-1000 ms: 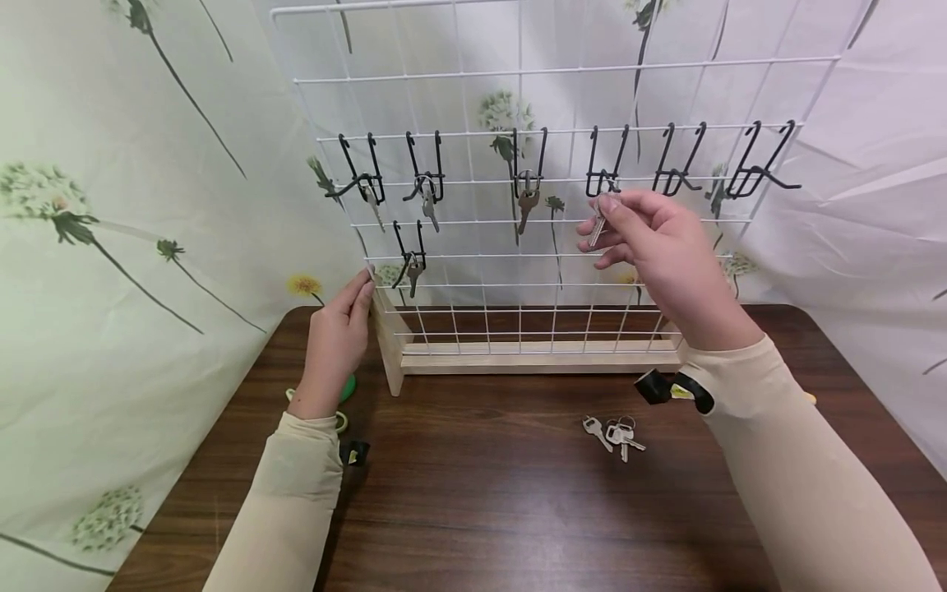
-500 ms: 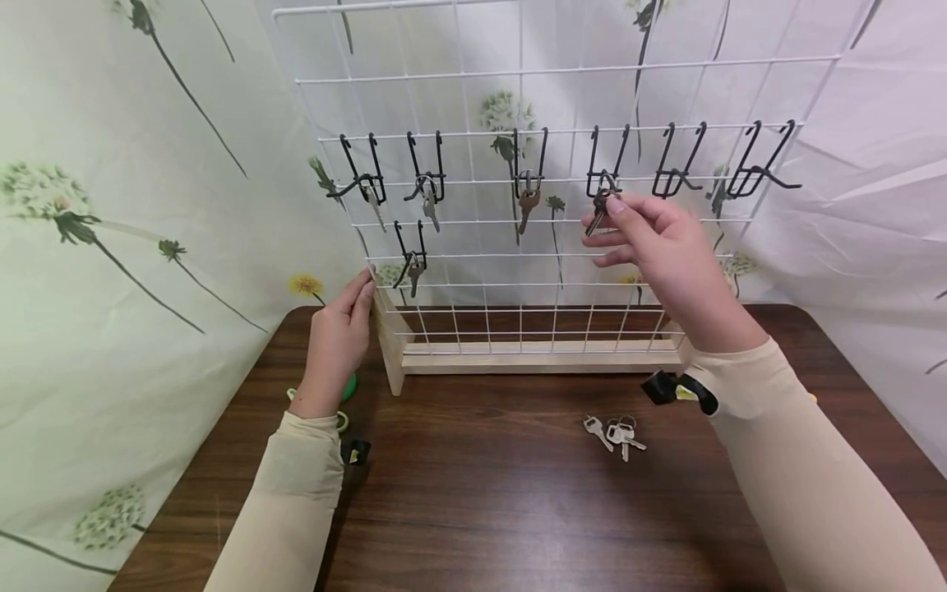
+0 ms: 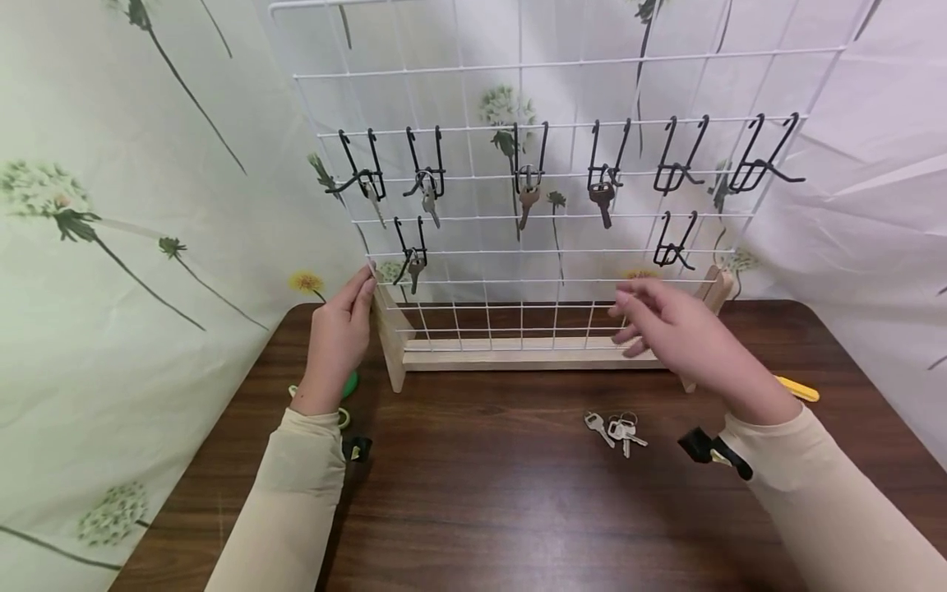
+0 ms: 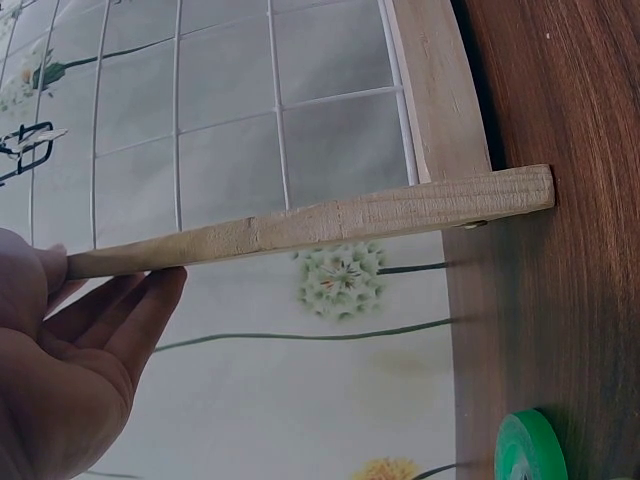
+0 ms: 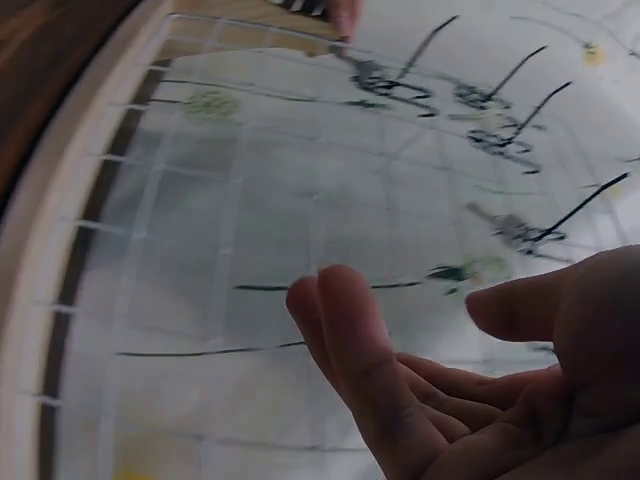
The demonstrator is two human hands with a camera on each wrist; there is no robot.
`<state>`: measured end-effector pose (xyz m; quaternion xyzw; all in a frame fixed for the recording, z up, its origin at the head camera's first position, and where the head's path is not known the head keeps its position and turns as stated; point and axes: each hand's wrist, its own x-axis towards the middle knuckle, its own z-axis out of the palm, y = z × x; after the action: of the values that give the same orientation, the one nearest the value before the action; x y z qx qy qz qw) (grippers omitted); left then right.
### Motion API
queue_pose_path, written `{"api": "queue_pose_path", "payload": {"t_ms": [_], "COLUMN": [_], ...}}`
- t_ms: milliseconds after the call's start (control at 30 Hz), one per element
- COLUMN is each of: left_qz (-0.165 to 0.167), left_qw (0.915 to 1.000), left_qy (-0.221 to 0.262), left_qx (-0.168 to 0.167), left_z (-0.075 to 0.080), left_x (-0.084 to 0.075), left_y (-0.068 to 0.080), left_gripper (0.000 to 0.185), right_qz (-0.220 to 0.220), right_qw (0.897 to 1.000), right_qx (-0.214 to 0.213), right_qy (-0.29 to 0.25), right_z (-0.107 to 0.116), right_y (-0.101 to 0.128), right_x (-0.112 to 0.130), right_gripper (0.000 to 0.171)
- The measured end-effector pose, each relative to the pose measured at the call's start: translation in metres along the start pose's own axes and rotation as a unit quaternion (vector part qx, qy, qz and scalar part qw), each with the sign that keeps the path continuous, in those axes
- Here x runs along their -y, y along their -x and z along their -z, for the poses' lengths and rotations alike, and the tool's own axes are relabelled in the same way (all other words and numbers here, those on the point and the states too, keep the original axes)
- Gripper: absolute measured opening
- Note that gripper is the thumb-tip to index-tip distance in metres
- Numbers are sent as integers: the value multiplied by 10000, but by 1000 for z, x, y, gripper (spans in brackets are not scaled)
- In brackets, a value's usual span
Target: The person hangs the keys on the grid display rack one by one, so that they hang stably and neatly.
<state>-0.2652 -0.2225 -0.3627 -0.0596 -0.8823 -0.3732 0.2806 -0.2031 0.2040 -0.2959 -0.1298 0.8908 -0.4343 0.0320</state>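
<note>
A white wire grid rack [image 3: 521, 284] stands upright in a wooden base [image 3: 518, 359]. My left hand [image 3: 336, 337] grips the rack's left wooden side support [image 4: 330, 222], thumb on one face and fingers on the other in the left wrist view. With nothing in it, my right hand [image 3: 676, 333] hovers before the lower right of the grid, its fingers loosely bent and apart. A key [image 3: 602, 201] hangs from a black hook [image 3: 608, 156] above that hand. More keys hang on hooks to the left, such as a brown key [image 3: 528, 205] and a lower key [image 3: 416, 271].
Loose keys [image 3: 625, 432] lie on the dark wooden table [image 3: 473, 501] before the base. Black hooks without keys [image 3: 672, 247] are at the right. A yellow-handled object [image 3: 799, 389] lies far right, and a green tape roll [image 4: 530, 447] sits beside the left support.
My right hand has let go of the key, which now hangs on the fourth upper hook. That hand has moved down and slightly right. The left hand keeps its hold.
</note>
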Motion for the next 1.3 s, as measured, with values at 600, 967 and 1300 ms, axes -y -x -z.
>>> {"api": "queue_pose_path", "payload": {"t_ms": [600, 967, 1300], "left_qz": [-29, 17, 46], "left_qw": [10000, 10000, 10000], "left_qy": [35, 57, 47], "left_qx": [5, 27, 50], "left_z": [-2, 0, 0], "left_x": [1, 0, -2], "left_y": [-1, 0, -1], "left_gripper": [43, 43, 43], "right_qz": [-872, -1003, -934], "right_qw": [9744, 9663, 9632], "right_qx": [2066, 2274, 2258], "right_qy": [173, 662, 1119], "right_z": [-54, -66, -74], "right_y": [-12, -19, -25], "right_x": [-84, -89, -89], "right_gripper": [23, 16, 27]}}
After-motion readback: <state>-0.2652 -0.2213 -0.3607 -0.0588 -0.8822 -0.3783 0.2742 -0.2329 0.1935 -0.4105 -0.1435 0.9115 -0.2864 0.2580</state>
